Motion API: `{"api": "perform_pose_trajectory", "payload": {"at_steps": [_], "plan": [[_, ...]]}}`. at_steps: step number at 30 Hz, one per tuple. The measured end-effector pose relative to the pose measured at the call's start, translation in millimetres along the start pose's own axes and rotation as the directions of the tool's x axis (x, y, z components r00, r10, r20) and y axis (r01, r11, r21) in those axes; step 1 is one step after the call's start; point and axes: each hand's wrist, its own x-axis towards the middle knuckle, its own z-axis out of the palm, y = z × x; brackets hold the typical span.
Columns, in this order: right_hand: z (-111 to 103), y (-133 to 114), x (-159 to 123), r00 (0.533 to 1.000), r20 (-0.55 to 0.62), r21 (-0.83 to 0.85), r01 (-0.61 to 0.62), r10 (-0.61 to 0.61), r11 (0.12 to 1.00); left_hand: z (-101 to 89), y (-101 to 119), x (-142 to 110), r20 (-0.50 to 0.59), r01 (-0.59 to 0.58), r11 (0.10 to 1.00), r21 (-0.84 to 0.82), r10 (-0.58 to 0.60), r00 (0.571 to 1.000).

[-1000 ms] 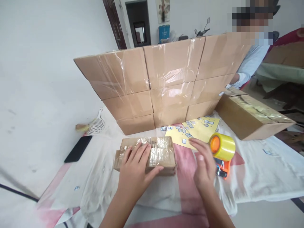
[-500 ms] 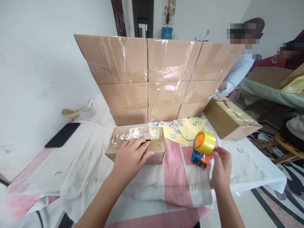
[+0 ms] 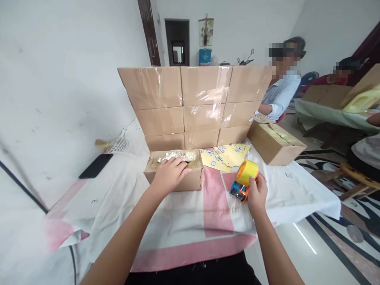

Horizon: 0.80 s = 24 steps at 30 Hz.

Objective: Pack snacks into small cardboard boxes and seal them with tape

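Note:
My left hand [image 3: 172, 172] lies over the top of a small cardboard box [image 3: 190, 180], fingers stretched out and resting on its flaps. Shiny clear tape runs along the box's back top edge, and a dark gap shows between the flaps by my fingertips. In my right hand [image 3: 257, 194] is a tape dispenser [image 3: 240, 190], blue and orange, carrying a roll of yellow tape; the fingers close around its right side. The dispenser is tilted, to the right of the box and apart from it. Yellow printed sheets [image 3: 234, 155] lie behind, between box and dispenser.
A wall of stacked, taped cartons [image 3: 204, 85] stands behind the box. Another taped carton [image 3: 276, 144] sits at the right. A black flat object [image 3: 99, 166] and a white perforated scoop [image 3: 118, 145] lie left on the cloth-covered table [image 3: 118, 206]. Another person [image 3: 282, 91] is behind the cartons.
My right hand and the tape dispenser have shifted a little toward the box, and the dispenser has tilted. My left hand stays on the box. The head view has tipped up slightly.

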Motion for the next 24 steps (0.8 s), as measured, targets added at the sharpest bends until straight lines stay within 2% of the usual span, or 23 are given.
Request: {"api": "perform_pose_trajectory", "payload": {"at_steps": [5, 12, 16, 17, 19, 21, 24], "plan": [[-4, -3, -7, 0.999, 0.039, 0.02, 0.027, -0.028, 0.999, -12.8, 14, -2, -0.001, -0.03, 0.998, 0.056, 0.03, 1.0], [-8, -3, -7, 0.98, 0.198, 0.088, 0.018, -0.036, 0.996, -26.0, 31, -5, -0.105, 0.029, 0.998, 0.051, -0.024, 0.994], [-4, -11, -13, 0.964, 0.256, 0.137, 0.033, -0.068, 0.99, -29.4, 55, -3, -0.215, -0.093, 0.994, -0.055, 0.079, 0.973], [-3, -13, -14, 0.96, 0.27, 0.156, 0.031, -0.073, 0.987, -25.0, 66, -2, -0.213, -0.127, 0.983, -0.133, 0.097, 0.972], [-2, -17, -17, 0.951, 0.301, 0.201, 0.009, -0.071, 0.98, -6.3, 94, 1, -0.143, -0.131, 0.938, -0.322, 0.089, 0.986], [-2, -19, -18, 0.943, 0.33, 0.242, -0.038, -0.045, 0.97, 23.7, 126, 3, -0.033, -0.039, 0.887, -0.461, 0.027, 0.999], [-3, -17, -18, 0.939, 0.341, 0.279, -0.134, 0.033, 0.951, 74.7, 169, 5, 0.05, 0.136, 0.827, -0.545, -0.13, 0.99]]}}
